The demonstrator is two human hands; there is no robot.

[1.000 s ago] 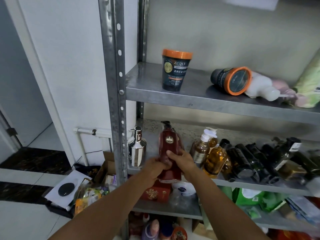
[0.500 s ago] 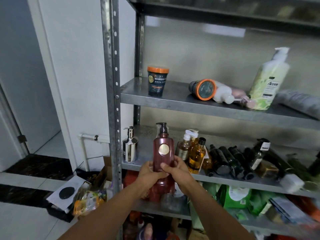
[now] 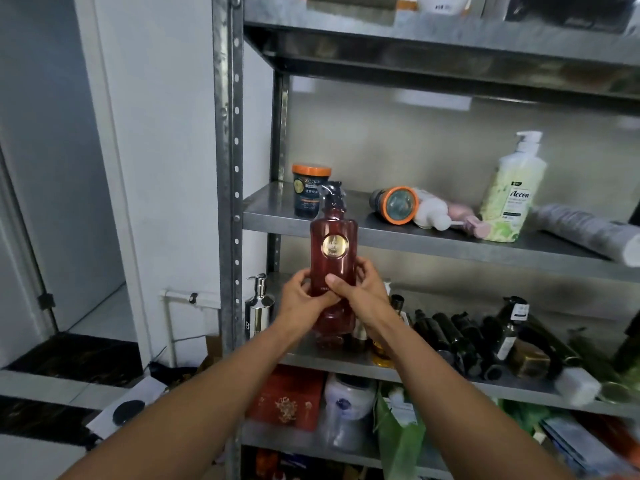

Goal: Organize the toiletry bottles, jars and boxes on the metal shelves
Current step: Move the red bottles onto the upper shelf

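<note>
Both forearms reach up from the lower edge of the view. The left hand [image 3: 304, 299] and the right hand [image 3: 360, 299] hold the dark red pump bottle [image 3: 334, 251] by its lower half. The fingers of each hand curl round its sides and the thumbs lie on its front. The bottle is upright in front of the metal shelves [image 3: 450, 244]. Its base is level with the lower shelf and its black pump head reaches the edge of the middle shelf. I cannot tell if the base touches anything.

At 9 o'clock from the hands a chrome pump dispenser [image 3: 259, 313] stands at the left end of the lower shelf. At 4 o'clock, on the same shelf, many dark bottles [image 3: 460, 337] lie on their sides.

Farther back is the middle shelf. An orange-lidded jar [image 3: 310, 190] stands upright at 11 o'clock from the red bottle, partly behind the pump. At 2 o'clock a second jar [image 3: 396, 204] lies on its side just beside a lying white bottle [image 3: 431, 216]. At 3 o'clock — more to the right — a pale green pump bottle [image 3: 512, 199] stands.
</note>
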